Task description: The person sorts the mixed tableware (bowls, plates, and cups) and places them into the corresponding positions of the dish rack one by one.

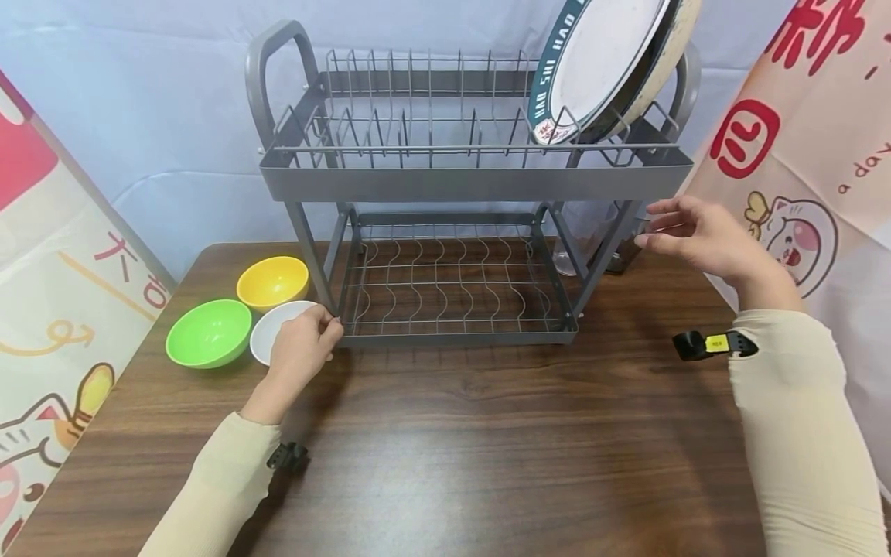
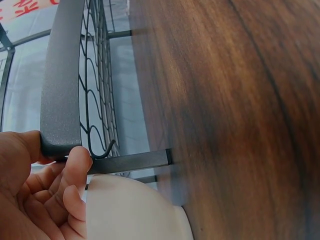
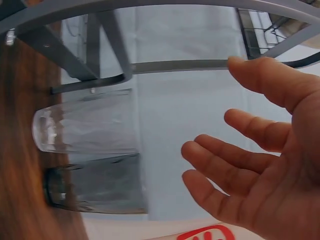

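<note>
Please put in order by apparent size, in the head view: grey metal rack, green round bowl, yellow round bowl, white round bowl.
Largest to smallest:
Grey metal rack
Green round bowl
Yellow round bowl

White round bowl: partly hidden by the left hand, so I leave it unranked.

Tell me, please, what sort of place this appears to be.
Probably a staged tabletop, not a working kitchen: a dish rack and bowls stand on a table, with printed cloths beside it.
</note>
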`<control>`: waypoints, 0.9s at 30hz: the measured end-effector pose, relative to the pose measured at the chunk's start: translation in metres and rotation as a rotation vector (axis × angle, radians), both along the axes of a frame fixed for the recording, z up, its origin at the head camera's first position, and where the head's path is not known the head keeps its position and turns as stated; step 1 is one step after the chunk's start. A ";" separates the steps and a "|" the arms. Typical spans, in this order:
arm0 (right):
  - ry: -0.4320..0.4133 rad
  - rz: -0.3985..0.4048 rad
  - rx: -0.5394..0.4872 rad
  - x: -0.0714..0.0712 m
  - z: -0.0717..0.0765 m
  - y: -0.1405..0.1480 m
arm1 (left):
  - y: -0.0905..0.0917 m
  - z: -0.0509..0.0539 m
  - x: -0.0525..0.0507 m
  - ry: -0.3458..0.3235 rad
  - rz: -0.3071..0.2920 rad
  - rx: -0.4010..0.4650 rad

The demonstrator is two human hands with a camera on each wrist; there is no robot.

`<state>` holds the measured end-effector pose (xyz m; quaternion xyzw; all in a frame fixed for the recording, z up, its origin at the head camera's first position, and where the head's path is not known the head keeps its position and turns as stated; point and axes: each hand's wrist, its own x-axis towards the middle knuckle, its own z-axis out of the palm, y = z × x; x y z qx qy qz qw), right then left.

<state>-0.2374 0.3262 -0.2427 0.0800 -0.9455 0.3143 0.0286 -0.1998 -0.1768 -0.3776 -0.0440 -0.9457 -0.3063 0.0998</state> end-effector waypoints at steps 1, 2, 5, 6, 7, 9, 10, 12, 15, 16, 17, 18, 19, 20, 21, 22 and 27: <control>0.002 -0.002 -0.014 -0.001 -0.003 0.000 | 0.000 0.000 0.000 0.000 0.001 0.001; 0.005 0.001 -0.026 -0.002 -0.006 -0.001 | 0.000 0.000 0.000 0.001 0.003 0.001; 0.011 0.002 -0.056 -0.005 -0.015 -0.001 | 0.000 0.000 0.000 0.004 0.006 0.000; 0.012 0.003 -0.068 -0.007 -0.018 -0.001 | 0.000 0.000 0.000 0.004 0.007 -0.001; 0.014 0.002 -0.080 -0.008 -0.021 -0.001 | 0.000 -0.001 0.000 0.005 0.006 -0.002; 0.021 -0.008 -0.104 -0.010 -0.027 0.000 | 0.000 -0.001 0.000 0.007 0.006 -0.005; 0.021 -0.016 -0.120 -0.012 -0.031 0.000 | 0.000 -0.001 0.000 0.010 0.006 -0.006; 0.028 -0.031 -0.149 -0.014 -0.037 0.000 | 0.001 -0.001 0.000 0.016 0.005 -0.008; 0.037 -0.056 -0.188 -0.019 -0.047 0.000 | 0.001 -0.002 0.000 0.027 0.007 -0.007; 0.037 -0.063 -0.199 -0.021 -0.050 -0.001 | 0.001 -0.002 0.000 0.030 0.007 -0.006; 0.040 -0.072 -0.206 -0.022 -0.052 -0.001 | 0.001 -0.002 0.000 0.031 0.007 -0.004; 0.043 -0.077 -0.218 -0.023 -0.055 -0.002 | 0.001 -0.002 0.000 0.031 0.007 -0.003; 0.047 -0.086 -0.231 -0.024 -0.058 -0.002 | 0.001 -0.002 0.000 0.031 0.007 -0.002; 0.050 -0.090 -0.241 -0.025 -0.060 -0.002 | 0.001 -0.002 0.000 0.030 0.006 -0.001; 0.054 -0.093 -0.245 -0.026 -0.063 -0.003 | 0.001 -0.002 0.000 0.029 0.006 -0.001; 0.056 -0.092 -0.250 -0.027 -0.065 -0.003 | 0.001 -0.002 0.000 0.027 0.005 -0.001; 0.073 -0.097 -0.280 -0.034 -0.073 -0.005 | 0.002 -0.002 0.000 0.021 0.005 -0.002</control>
